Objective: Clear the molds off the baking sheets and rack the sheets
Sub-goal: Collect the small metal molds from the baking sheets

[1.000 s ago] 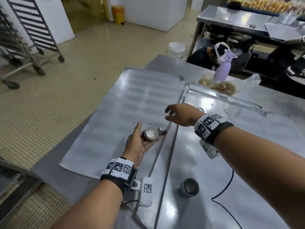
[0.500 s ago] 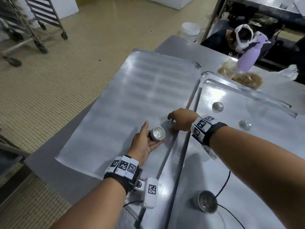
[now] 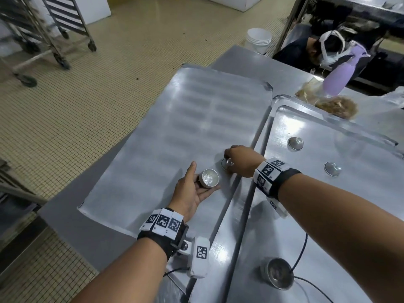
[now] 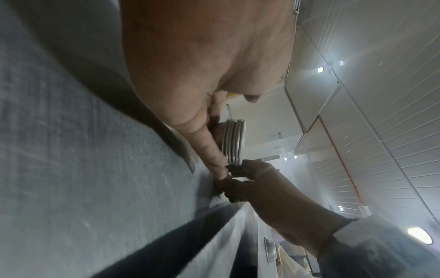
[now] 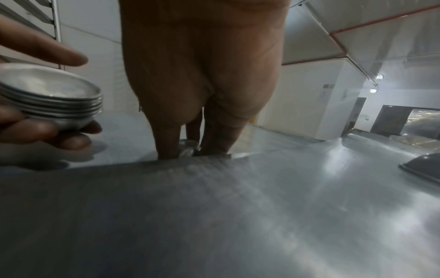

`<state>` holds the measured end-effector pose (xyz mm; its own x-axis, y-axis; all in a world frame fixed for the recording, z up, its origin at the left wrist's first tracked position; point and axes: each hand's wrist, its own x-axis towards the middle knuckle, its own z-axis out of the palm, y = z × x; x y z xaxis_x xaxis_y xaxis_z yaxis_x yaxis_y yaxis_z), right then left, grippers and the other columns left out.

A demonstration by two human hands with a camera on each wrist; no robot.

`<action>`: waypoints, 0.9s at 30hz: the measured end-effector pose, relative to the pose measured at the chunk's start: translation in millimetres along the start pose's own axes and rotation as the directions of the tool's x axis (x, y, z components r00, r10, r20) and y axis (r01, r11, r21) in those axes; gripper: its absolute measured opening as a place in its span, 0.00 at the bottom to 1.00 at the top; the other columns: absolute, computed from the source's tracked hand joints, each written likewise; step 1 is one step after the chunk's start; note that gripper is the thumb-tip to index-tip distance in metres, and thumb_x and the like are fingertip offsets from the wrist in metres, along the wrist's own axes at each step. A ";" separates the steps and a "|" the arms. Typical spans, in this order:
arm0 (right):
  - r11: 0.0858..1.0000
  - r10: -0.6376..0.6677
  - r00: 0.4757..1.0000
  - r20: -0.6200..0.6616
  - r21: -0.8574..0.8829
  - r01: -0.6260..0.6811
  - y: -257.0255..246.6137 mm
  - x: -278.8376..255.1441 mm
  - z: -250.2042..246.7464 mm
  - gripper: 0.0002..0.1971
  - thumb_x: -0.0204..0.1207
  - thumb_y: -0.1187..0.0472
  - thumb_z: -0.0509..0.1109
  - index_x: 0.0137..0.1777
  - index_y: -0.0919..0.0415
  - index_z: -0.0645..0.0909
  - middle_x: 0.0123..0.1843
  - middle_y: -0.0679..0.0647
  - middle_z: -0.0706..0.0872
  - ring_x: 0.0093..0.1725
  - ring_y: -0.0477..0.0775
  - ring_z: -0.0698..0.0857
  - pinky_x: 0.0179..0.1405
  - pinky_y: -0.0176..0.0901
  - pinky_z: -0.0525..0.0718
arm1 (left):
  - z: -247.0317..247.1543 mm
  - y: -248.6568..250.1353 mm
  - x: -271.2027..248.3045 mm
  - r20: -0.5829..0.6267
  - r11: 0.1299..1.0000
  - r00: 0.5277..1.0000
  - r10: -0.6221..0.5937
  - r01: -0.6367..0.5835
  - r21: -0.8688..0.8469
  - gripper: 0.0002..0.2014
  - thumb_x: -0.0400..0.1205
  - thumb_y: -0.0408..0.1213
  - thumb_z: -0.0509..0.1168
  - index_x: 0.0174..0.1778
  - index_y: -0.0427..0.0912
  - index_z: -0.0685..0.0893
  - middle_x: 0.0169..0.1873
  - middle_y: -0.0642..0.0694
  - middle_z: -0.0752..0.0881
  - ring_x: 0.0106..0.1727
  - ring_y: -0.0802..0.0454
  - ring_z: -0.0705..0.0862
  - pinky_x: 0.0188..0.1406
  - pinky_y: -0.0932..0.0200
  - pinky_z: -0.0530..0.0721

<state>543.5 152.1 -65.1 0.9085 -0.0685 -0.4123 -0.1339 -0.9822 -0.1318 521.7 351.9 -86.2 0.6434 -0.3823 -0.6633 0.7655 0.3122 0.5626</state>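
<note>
A nested stack of molds [image 3: 209, 178] is resting in the left hand [image 3: 192, 191], fingers curling beneath it, just above the left baking sheet [image 3: 175, 132]. The right hand [image 3: 242, 160] is pinching a single mold [image 3: 227, 164] on that sheet. Three more molds [image 3: 295, 143] are lying on the right baking sheet [image 3: 360, 215], both sheets sitting on the desk [image 3: 238, 60].

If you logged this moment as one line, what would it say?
left hand: holds mold stack | right hand: pinching single mold on left sheet | right sheet: three molds remain
</note>
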 end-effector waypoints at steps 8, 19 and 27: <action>0.967 -0.017 0.993 -0.120 0.252 0.047 2.7 -1.5 1.6 0.22 0.79 0.59 0.68 0.73 0.55 0.74 0.63 0.53 0.80 0.58 0.58 0.82 0.57 0.47 0.80 | -5.9 5.4 0.2 -0.034 1.000 0.999 0.005 -0.005 -0.008 0.29 0.86 0.55 0.64 0.58 0.27 0.84 0.52 0.31 0.90 0.51 0.31 0.92 0.46 0.51 0.93; 0.985 -0.032 0.993 -0.115 0.165 0.051 4.0 -3.4 9.2 0.13 0.80 0.55 0.69 0.63 0.53 0.78 0.59 0.53 0.85 0.59 0.58 0.83 0.51 0.44 0.78 | -9.2 0.0 3.6 -0.039 1.000 0.999 0.007 -0.007 0.005 0.29 0.87 0.56 0.63 0.60 0.27 0.84 0.53 0.30 0.90 0.51 0.32 0.92 0.51 0.48 0.92; 0.978 -0.036 0.978 -0.206 0.193 0.076 -1.6 -19.3 2.3 0.21 0.74 0.43 0.74 0.62 0.52 0.84 0.62 0.49 0.83 0.63 0.53 0.79 0.59 0.47 0.81 | -1.7 3.1 -8.4 -0.040 0.999 0.998 0.050 -0.050 0.001 0.24 0.88 0.49 0.64 0.63 0.27 0.80 0.56 0.28 0.89 0.51 0.32 0.92 0.46 0.49 0.93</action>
<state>525.3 155.4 -59.0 0.9747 -0.0679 -0.2131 -0.1379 -0.9324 -0.3340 518.7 357.5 -79.7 0.6808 -0.3314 -0.6532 0.7322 0.3302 0.5956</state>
